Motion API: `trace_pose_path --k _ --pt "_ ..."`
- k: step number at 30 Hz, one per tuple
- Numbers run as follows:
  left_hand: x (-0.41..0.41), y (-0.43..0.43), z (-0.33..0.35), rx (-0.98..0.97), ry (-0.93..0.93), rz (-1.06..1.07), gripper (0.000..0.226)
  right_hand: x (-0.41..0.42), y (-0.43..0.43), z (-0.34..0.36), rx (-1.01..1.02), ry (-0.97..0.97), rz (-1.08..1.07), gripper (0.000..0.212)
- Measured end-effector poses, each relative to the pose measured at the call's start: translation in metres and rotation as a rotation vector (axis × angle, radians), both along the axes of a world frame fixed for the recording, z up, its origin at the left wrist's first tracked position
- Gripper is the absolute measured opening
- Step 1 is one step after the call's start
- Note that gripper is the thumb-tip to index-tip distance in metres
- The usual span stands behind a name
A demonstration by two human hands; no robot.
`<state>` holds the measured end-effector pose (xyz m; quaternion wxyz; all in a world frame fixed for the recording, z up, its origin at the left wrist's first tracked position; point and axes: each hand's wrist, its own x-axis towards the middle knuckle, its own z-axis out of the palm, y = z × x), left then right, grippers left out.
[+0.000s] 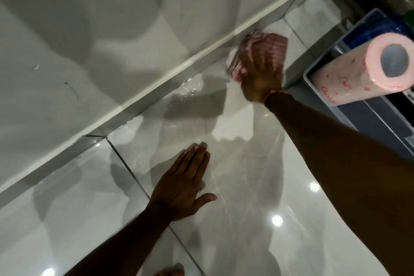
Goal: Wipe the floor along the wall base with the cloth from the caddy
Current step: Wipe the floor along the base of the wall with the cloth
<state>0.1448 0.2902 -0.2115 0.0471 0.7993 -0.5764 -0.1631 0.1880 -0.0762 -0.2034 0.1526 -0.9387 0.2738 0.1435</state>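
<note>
A pink striped cloth [266,48] lies on the glossy tiled floor [242,163] right against the wall base [156,87]. My right hand [261,76] presses flat on the cloth, fingers spread over it, arm stretched out from the lower right. My left hand [182,186] rests palm down on the floor tile nearer to me, fingers together and nothing under it. The grey caddy [322,94] stands just right of the cloth.
A pink paper towel roll [363,69] lies across the caddy, with a blue item behind it. White specks [190,87] sit on the floor by the wall base, left of the cloth. The grey wall [112,29] fills the upper left.
</note>
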Motion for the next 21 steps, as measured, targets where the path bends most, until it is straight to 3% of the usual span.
trace_pose_path --k 2,4,7,13,21 --pt "-0.001 0.0 -0.002 -0.012 -0.003 0.002 0.103 0.016 -0.005 0.0 0.115 -0.038 -0.223 0.061" --pt "0.0 0.001 -0.002 -0.017 -0.004 -0.006 0.103 0.022 0.017 -0.003 0.111 -0.084 -0.227 0.063" --pt "0.002 0.001 0.002 -0.012 0.008 -0.01 0.102 0.012 0.079 -0.008 0.058 -0.136 -0.111 0.069" --pt "-0.009 -0.005 0.013 0.036 0.019 0.021 0.098 0.009 0.186 -0.004 0.185 -0.136 0.052 0.06" --pt "-0.028 0.018 0.02 0.041 0.008 -0.022 0.095 -0.01 0.212 -0.003 0.127 -0.174 0.464 0.065"
